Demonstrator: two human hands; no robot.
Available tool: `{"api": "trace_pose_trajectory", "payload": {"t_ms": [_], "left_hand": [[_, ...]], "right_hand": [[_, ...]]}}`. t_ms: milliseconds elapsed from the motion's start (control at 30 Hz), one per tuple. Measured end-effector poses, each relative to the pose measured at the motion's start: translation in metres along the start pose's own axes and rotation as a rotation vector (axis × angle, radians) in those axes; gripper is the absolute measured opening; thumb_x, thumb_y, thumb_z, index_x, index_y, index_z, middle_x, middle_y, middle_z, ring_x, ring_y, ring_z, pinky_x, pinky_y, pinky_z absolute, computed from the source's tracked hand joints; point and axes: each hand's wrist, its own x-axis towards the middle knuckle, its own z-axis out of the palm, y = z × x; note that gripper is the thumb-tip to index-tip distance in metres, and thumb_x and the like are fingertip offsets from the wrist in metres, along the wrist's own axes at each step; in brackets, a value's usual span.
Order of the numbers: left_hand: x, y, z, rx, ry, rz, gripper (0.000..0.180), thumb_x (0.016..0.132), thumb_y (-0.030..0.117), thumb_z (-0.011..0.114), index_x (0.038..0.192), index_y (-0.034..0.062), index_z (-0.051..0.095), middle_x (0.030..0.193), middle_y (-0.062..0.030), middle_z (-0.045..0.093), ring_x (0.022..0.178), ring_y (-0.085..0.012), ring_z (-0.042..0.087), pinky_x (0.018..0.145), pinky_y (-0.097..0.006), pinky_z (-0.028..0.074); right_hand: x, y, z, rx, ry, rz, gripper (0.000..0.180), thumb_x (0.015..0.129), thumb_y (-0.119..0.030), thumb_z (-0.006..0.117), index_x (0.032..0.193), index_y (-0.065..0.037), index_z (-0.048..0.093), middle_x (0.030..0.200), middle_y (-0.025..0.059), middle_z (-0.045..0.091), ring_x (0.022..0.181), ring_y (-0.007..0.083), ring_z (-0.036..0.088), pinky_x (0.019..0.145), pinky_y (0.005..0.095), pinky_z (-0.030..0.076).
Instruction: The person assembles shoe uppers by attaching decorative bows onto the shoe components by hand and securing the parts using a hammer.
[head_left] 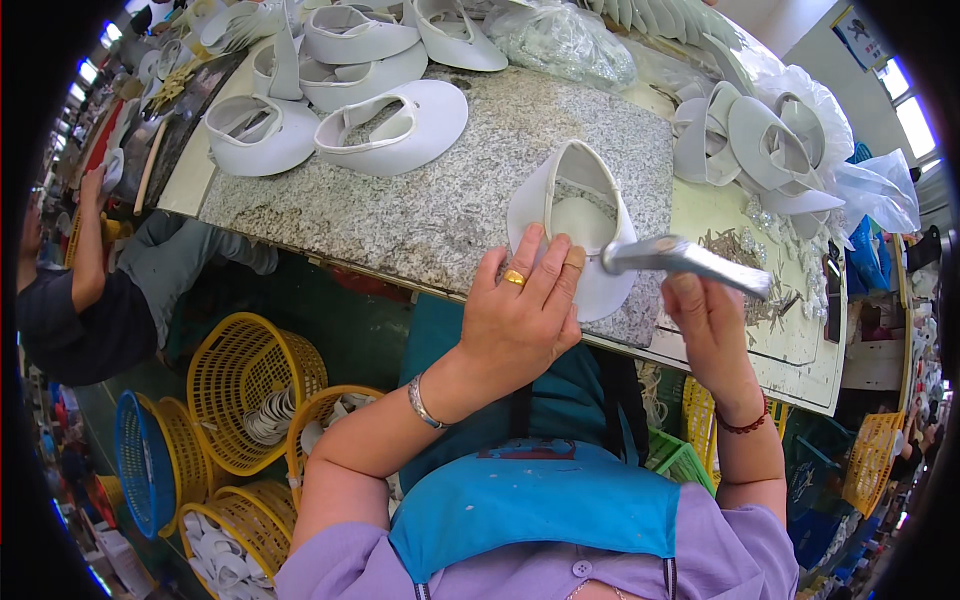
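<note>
A white shoe upper (600, 288) lies on the speckled stone slab (450, 215), its open loop pointing away from me. My left hand (525, 315) presses it down, fingers held close together across the upper near the rim of its opening. A gold ring is on one finger. In my right hand (705, 325) is a metal hammer (695, 262). Its round face is at the right edge of the opening, just beside my left fingertips; whether it touches the upper I cannot tell. The hammer's handle is mostly hidden behind its head and my fingers.
More white uppers (430, 125) stand at the slab's far left, others (765, 140) at the far right. Clear plastic bags (560, 45) lie at the back. Scraps (770, 300) litter the table's right. Yellow baskets (250, 350) stand on the floor; another person (95, 310) sits at left.
</note>
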Motion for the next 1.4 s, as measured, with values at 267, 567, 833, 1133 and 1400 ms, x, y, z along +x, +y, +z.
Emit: {"api": "trace_pose_trajectory", "payload": {"t_ms": [267, 567, 833, 1133, 1400], "left_hand": [[-0.001, 0.001, 0.002, -0.001, 0.010, -0.016, 0.046, 0.073, 0.017, 0.059, 0.117, 0.0011, 0.061, 0.121, -0.0132, 0.058, 0.117, -0.0322, 0.052, 0.090, -0.044, 0.040], [0.000, 0.001, 0.002, 0.004, 0.016, -0.018, 0.046, 0.073, 0.018, 0.059, 0.116, 0.0013, 0.061, 0.121, -0.0133, 0.058, 0.116, -0.0319, 0.053, 0.090, -0.044, 0.039], [-0.001, 0.000, 0.003, -0.005, 0.032, -0.014, 0.046, 0.074, 0.019, 0.058, 0.117, 0.0014, 0.061, 0.120, -0.0132, 0.058, 0.116, -0.0316, 0.053, 0.090, -0.044, 0.039], [-0.001, 0.002, 0.002, 0.017, 0.023, -0.009, 0.046, 0.074, 0.020, 0.057, 0.116, 0.0010, 0.061, 0.119, -0.0142, 0.059, 0.115, -0.0327, 0.054, 0.090, -0.045, 0.040], [0.001, 0.002, 0.000, 0.015, 0.025, 0.002, 0.046, 0.072, 0.018, 0.058, 0.114, 0.0006, 0.062, 0.117, -0.0143, 0.060, 0.113, -0.0328, 0.055, 0.089, -0.044, 0.041]], "right_hand": [[-0.005, 0.001, 0.011, -0.036, 0.015, -0.036, 0.028, 0.101, -0.019, 0.042, 0.112, 0.001, 0.057, 0.072, 0.0055, 0.050, 0.065, 0.0145, 0.047, 0.061, 0.0307, 0.042], [0.000, -0.013, 0.005, -0.172, -0.018, -0.142, 0.026, 0.099, -0.012, 0.046, 0.119, 0.001, 0.056, 0.092, 0.0124, 0.059, 0.074, 0.0202, 0.054, 0.069, 0.0321, 0.046], [0.001, -0.007, 0.008, -0.214, -0.005, -0.234, 0.024, 0.096, -0.006, 0.048, 0.118, 0.000, 0.056, 0.098, 0.0179, 0.064, 0.080, 0.0305, 0.062, 0.071, 0.0378, 0.049], [0.007, -0.014, 0.005, -0.308, -0.043, -0.243, 0.024, 0.099, -0.011, 0.046, 0.116, 0.001, 0.057, 0.090, 0.0161, 0.060, 0.074, 0.0282, 0.059, 0.067, 0.0346, 0.048], [0.002, -0.005, -0.001, -0.368, 0.121, -0.251, 0.025, 0.095, -0.003, 0.048, 0.118, -0.001, 0.057, 0.099, 0.0165, 0.063, 0.090, 0.0298, 0.063, 0.078, 0.0341, 0.049]]}}
